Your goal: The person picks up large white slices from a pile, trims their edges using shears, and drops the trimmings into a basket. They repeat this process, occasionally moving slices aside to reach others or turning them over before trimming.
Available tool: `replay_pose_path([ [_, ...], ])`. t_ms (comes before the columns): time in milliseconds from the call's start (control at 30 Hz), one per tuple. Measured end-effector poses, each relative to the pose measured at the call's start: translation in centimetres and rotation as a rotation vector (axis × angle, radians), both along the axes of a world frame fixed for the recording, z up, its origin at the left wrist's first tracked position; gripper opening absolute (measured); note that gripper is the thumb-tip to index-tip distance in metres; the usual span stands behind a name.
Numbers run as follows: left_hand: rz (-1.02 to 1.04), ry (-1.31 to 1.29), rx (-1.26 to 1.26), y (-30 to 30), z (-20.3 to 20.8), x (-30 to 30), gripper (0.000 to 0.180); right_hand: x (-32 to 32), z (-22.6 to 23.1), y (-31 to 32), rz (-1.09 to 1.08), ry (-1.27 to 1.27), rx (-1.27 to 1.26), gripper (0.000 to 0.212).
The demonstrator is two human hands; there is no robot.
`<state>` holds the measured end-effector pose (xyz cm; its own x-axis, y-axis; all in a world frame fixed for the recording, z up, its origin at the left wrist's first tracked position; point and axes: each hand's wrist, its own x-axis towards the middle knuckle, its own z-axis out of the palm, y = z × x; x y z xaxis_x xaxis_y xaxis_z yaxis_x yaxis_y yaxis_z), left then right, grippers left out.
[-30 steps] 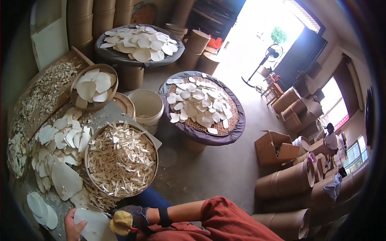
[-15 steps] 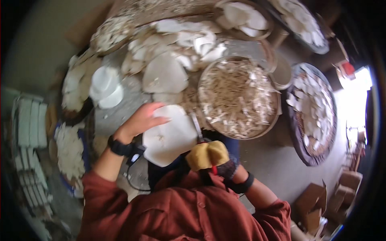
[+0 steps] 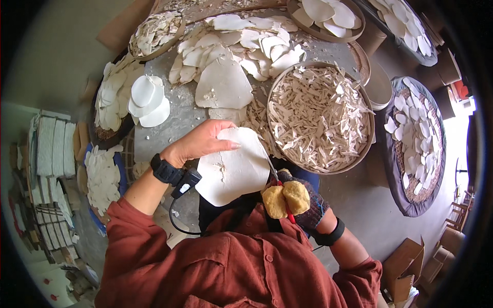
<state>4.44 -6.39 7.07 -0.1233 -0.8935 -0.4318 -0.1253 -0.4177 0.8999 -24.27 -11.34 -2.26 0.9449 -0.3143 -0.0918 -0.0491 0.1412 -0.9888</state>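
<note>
The person's left hand (image 3: 203,141) pinches a pale sheet (image 3: 233,169) extending right and below that grip; the gloved right hand (image 3: 311,208) grasps padded scissors (image 3: 272,168), chips (image 3: 318,118) lying beyond.

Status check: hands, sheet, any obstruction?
Left hand gripping white sheet. Gloved right hand holding yellow-padded tool, blade at sheet's right edge. Chip basket nearby, nothing visibly blocking.

Readable text and signs.
No words, labels, brands, numbers or signs are showing legibly on any thing in view.
</note>
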Motion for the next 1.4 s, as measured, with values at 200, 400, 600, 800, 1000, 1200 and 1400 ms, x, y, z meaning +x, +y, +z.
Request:
replay_pose_path([
  [200,0.022,-0.031,0.065,-1.3,-0.5,-0.6,0.020,-1.3,-0.5,-0.3,-0.123,0.024,0.116,0.046],
  [400,-0.078,-0.039,0.106,-2.6,-0.2,-0.9,0.018,-2.1,0.5,-0.3,-0.093,-0.026,0.083,0.026],
  [600,-0.038,0.055,0.153,-1.2,-0.2,-1.8,0.017,-0.8,2.6,-1.2,0.022,0.037,-0.433,0.036],
  [800,-0.005,0.013,0.195,-0.2,0.0,-0.9,0.020,0.1,1.2,-0.4,-0.018,-0.083,-0.028,0.040],
  [1000,0.032,-0.007,0.190,1.2,0.7,-0.6,0.017,0.9,1.6,0.3,-0.029,0.004,0.272,0.028],
  [1200,0.628,0.192,-0.013,3.8,-0.9,1.6,0.025,2.2,-4.5,0.6,-0.205,-0.303,0.652,0.022],
  [1400,0.868,0.352,-0.096,6.7,-2.5,1.9,0.040,2.6,-4.8,2.0,-0.239,-0.420,1.171,0.029],
])
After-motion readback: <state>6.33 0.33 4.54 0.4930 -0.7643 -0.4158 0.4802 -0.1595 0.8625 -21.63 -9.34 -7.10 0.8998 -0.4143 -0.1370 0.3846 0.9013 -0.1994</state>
